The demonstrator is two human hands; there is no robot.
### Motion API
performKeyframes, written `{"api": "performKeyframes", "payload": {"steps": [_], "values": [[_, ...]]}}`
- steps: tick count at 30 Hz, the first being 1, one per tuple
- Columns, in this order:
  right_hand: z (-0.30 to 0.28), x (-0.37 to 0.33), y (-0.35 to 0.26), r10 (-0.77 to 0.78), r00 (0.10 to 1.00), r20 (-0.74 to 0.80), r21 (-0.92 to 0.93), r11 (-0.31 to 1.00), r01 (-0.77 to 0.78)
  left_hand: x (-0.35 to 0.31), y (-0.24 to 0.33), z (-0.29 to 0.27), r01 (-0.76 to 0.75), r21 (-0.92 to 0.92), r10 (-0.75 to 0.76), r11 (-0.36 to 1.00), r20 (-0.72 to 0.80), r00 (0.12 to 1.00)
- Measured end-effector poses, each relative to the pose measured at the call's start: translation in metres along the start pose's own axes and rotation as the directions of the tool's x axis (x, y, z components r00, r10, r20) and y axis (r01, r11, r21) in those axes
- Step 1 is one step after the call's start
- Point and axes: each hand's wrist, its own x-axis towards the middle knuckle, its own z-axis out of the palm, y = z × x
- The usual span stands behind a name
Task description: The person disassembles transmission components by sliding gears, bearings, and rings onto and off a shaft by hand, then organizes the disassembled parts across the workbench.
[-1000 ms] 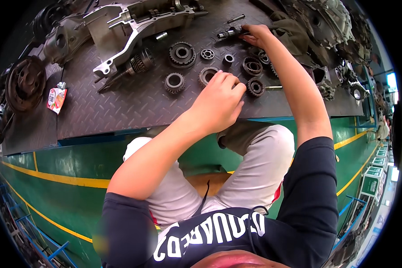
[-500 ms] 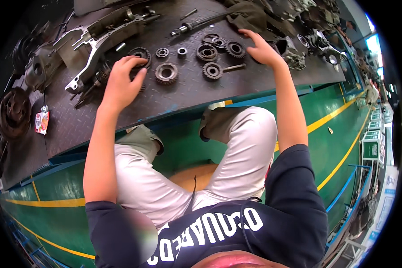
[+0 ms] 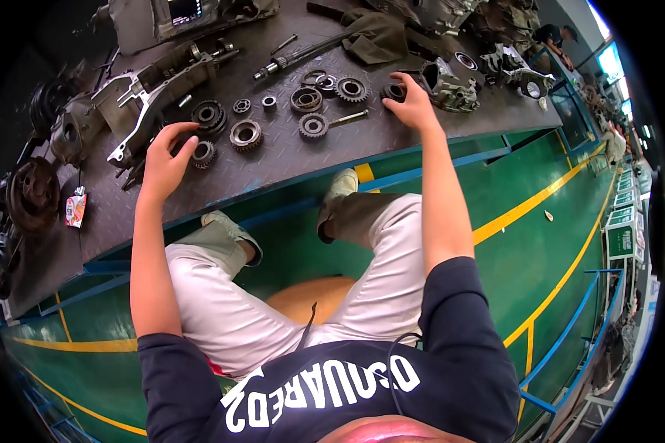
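My left hand (image 3: 166, 161) hovers at the near left of the metal bench, open and empty, with thumb and forefinger apart. Close to its fingertips lie a stack of dark gears (image 3: 209, 116) and a smaller gear (image 3: 204, 153). My right hand (image 3: 414, 105) is curled round a small dark gear (image 3: 393, 92), thumb at one side and fingers at the other; its far part is hidden. Between my hands are a ring gear (image 3: 245, 135), a bearing (image 3: 241, 106), a small collar (image 3: 269, 102), several more gears (image 3: 352, 89), and a gear (image 3: 313, 125) beside a bolt (image 3: 349, 117).
An opened gearbox housing (image 3: 137, 111) lies at the left, near a rusty drum (image 3: 33, 193) and a small carton (image 3: 75, 208). Farther back are a splined shaft (image 3: 295, 57) and a dark cloth (image 3: 377, 37). Metal castings (image 3: 448, 87) stand at the right. A person (image 3: 556, 40) is far right.
The view has shifted, so the parts sit further left. My left hand has drawn back from the gears, uncovering them. My right hand has moved rightward along the bench, and a dark gear shows at its fingers.
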Motion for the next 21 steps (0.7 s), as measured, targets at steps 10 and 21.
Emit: {"api": "performKeyframes", "payload": {"steps": [10,21], "values": [[0.017,0.006,-0.072,0.004,0.953,0.303,0.924,-0.245,-0.293,-0.015,0.045,0.016,0.002,0.196,0.005,0.981,-0.033,0.999],[0.041,-0.021,-0.217,-0.322,0.882,0.344,0.926,-0.042,-0.376,-0.035,0.110,0.013,-0.030,0.145,0.024,0.989,0.042,0.999]]}}
